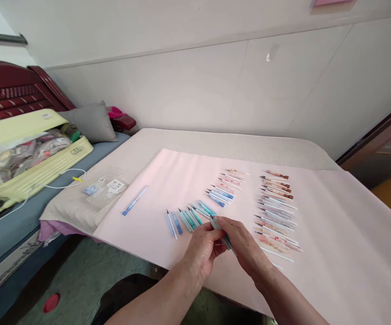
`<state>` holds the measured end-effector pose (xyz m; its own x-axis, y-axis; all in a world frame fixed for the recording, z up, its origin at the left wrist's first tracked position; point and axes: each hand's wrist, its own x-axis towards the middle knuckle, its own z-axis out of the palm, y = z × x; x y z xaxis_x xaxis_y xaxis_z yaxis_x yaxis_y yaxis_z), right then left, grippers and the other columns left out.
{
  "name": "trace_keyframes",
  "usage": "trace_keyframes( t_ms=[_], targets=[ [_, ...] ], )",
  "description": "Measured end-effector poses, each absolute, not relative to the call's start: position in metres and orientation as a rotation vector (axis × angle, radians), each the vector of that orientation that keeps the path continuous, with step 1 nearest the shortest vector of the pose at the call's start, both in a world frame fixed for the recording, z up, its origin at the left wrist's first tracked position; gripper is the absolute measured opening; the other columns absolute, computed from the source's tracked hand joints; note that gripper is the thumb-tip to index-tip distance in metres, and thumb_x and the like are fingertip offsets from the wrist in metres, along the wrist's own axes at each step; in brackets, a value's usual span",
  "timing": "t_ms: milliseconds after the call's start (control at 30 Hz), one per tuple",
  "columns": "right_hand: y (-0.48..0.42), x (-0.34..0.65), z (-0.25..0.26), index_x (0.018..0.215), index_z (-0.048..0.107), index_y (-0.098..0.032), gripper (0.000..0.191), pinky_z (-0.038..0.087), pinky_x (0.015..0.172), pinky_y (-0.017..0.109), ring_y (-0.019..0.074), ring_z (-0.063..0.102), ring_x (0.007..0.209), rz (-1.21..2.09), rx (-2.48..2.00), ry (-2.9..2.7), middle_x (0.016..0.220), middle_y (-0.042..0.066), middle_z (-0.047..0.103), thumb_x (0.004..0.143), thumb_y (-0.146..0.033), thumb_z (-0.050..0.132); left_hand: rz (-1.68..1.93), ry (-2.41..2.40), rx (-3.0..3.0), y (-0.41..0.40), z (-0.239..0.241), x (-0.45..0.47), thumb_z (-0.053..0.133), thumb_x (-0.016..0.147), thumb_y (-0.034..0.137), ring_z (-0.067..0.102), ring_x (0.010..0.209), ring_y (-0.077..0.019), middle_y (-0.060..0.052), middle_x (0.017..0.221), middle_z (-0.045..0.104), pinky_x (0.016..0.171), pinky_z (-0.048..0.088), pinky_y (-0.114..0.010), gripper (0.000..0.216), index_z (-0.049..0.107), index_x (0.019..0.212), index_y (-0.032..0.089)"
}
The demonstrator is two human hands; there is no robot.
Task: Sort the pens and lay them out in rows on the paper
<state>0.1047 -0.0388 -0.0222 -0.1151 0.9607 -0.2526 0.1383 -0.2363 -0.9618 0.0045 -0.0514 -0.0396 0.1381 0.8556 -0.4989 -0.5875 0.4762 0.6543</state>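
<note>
Both my hands meet over the front edge of the pink-covered table, around a slim greenish pen [227, 244]. My left hand [202, 246] pinches it from the left, fingers curled. On the other side, my right hand [241, 241] has its fingers closed around the same pen, hiding much of it. Just beyond my hands lie several teal and green pens [189, 218]. Blue pens [219, 196] and pink pens [231, 179] continue the curved row, with thin white sticks with dark tips among them. A lone blue pen [135, 201] lies farther left.
To the right runs a column of brown, clear and orange pens [276, 212]. Clear plastic packets [107, 187] lie on the beige cloth at left. A bed with an open yellow suitcase [80, 151] and grey pillow [89, 122] stands beyond. The wall [195, 95] bounds the back.
</note>
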Motion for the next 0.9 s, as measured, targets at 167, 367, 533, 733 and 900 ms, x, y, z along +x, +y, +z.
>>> trace_keyframes(
  t_ms=[167,367,533,733,900],
  targets=[
    [-0.031,0.112,-0.017,0.09,0.069,-0.018,0.039,0.044,0.079,0.029,0.023,0.058,0.097,1.453,-1.39,-1.296,0.097,0.006,0.067,0.079,-0.052,0.052,1.098,0.983,0.298,-0.048,-0.034,-0.001,0.072,0.06,0.015,0.054,0.055,-0.0066,-0.003,0.07,0.063,0.051,0.039,-0.016,0.019,0.066,0.079,0.012],
    [-0.019,0.124,-0.024,0.1,0.067,-0.018,0.042,0.043,0.088,0.037,0.0246,0.057,0.1,1.49,-1.396,-1.251,0.1,0.01,0.066,0.078,-0.052,0.054,1.154,1.07,0.344,-0.033,-0.029,-0.031,0.073,0.059,0.014,0.052,0.049,-0.0058,-0.002,0.065,0.062,0.046,0.04,-0.017,0.019,0.064,0.075,0.011],
    [-0.021,0.134,-0.019,0.098,0.066,-0.019,0.044,0.044,0.086,0.039,0.0251,0.059,0.095,1.509,-1.415,-1.251,0.098,0.01,0.067,0.077,-0.054,0.054,1.186,1.371,0.543,-0.025,-0.027,-0.086,0.07,0.063,0.017,0.053,0.049,-0.006,-0.003,0.068,0.063,0.048,0.044,-0.018,0.017,0.061,0.077,0.013],
    [-0.027,0.141,-0.007,0.091,0.067,-0.016,0.038,0.045,0.083,0.038,0.025,0.061,0.093,1.515,-1.38,-1.21,0.094,0.011,0.068,0.075,-0.049,0.057,1.018,1.718,0.631,-0.037,-0.044,-0.149,0.069,0.059,0.01,0.055,0.047,-0.011,-0.003,0.059,0.06,0.043,0.043,-0.021,0.018,0.055,0.07,0.012],
    [-0.027,0.144,-0.008,0.087,0.067,-0.016,0.034,0.046,0.08,0.035,0.0234,0.062,0.09,1.496,-1.385,-1.215,0.084,0.01,0.069,0.073,-0.047,0.058,0.828,2.005,0.753,-0.029,-0.058,-0.165,0.073,0.052,0.009,0.057,0.047,-0.0161,0.0,0.051,0.057,0.044,0.046,-0.026,0.026,0.052,0.067,0.014]
  ],
)
